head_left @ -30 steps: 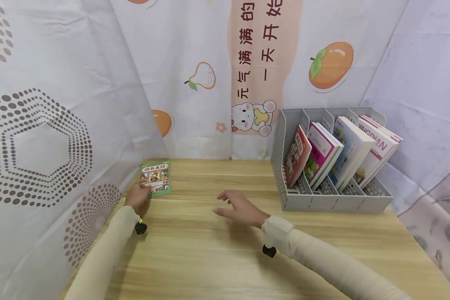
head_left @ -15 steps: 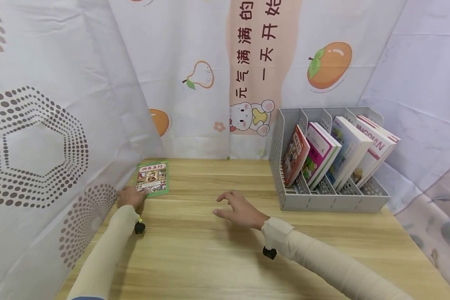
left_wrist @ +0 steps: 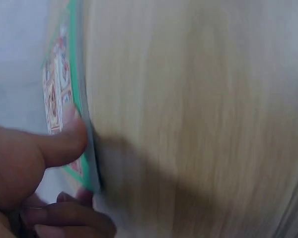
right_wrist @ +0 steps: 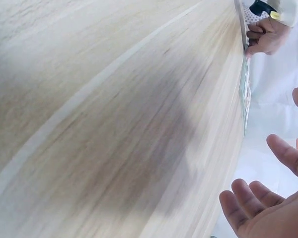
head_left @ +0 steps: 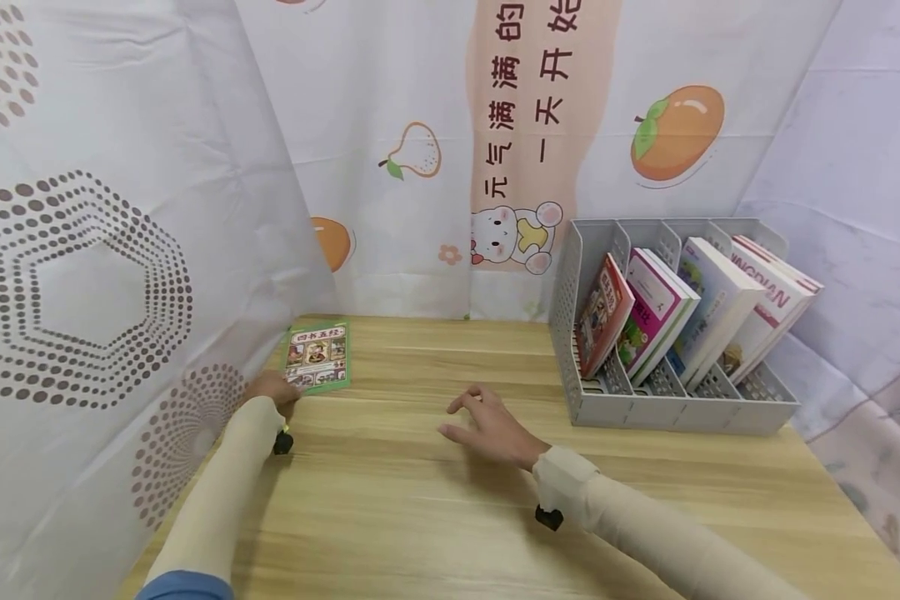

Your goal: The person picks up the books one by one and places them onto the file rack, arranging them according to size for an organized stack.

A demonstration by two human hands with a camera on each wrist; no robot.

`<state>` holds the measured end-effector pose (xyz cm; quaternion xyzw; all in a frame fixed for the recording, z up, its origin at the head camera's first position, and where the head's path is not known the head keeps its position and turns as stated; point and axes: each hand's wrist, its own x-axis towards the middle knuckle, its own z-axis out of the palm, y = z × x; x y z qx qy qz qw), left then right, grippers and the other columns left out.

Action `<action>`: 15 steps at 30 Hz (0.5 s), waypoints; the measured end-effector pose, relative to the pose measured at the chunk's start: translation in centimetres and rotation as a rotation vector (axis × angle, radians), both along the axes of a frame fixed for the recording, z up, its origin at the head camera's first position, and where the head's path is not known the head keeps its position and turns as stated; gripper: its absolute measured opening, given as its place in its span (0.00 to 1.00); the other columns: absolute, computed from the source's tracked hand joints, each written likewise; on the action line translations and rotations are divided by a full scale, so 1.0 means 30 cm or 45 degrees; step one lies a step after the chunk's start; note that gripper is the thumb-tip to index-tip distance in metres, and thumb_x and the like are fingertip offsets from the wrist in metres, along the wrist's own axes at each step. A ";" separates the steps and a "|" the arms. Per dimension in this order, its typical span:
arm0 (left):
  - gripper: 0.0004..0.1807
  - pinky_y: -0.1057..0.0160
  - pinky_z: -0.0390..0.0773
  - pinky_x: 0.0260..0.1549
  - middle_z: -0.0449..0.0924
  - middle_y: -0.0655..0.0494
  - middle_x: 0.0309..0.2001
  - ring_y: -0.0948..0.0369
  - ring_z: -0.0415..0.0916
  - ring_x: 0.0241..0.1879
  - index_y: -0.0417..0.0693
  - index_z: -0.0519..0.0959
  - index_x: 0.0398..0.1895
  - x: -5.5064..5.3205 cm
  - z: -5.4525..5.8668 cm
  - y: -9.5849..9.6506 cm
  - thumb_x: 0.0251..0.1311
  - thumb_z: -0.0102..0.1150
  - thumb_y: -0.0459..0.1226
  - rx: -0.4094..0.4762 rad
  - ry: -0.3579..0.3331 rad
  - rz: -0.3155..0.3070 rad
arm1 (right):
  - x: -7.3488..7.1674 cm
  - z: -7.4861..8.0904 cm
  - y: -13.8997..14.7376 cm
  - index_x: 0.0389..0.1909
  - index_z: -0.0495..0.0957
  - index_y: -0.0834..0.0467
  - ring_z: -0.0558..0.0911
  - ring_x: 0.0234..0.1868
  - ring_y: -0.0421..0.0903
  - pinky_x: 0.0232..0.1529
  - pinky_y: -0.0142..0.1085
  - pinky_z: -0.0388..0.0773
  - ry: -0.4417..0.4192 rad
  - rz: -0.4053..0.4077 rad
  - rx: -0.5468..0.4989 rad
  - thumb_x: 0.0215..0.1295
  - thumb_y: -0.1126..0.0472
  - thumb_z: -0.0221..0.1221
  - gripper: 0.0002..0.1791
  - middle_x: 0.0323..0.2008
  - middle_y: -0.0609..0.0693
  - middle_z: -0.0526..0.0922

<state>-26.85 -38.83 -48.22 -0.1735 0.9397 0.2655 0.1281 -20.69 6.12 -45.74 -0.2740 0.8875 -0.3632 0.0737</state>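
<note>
A thin green-bordered picture book with Chinese characters and small illustrations on its cover lies flat at the table's far left corner. My left hand is at its near left corner. In the left wrist view the thumb rests on the cover while the curled fingers meet the edge at the corner, pinching it. Over the middle of the table hovers my right hand, its fingers loosely bent and holding nothing. The right wrist view has that hand's spread fingers at lower right.
On the right stands a grey perforated book rack with several compartments. Leaning in it are a red book, a purple-and-white book, a thick blue-white book and white-and-red books. Printed curtains enclose the wooden table.
My left hand slid left to the book's near corner, then its thumb came back over the cover edge. The book and the right hand stay in nearly the same place; the head view shifted slightly.
</note>
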 end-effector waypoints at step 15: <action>0.35 0.62 0.72 0.22 0.74 0.48 0.27 0.60 0.71 0.21 0.25 0.51 0.77 0.013 0.012 0.078 0.75 0.54 0.30 0.671 0.140 0.171 | -0.040 -0.024 0.061 0.53 0.81 0.52 0.70 0.64 0.56 0.63 0.55 0.69 0.017 -0.074 0.031 0.74 0.41 0.60 0.20 0.64 0.55 0.69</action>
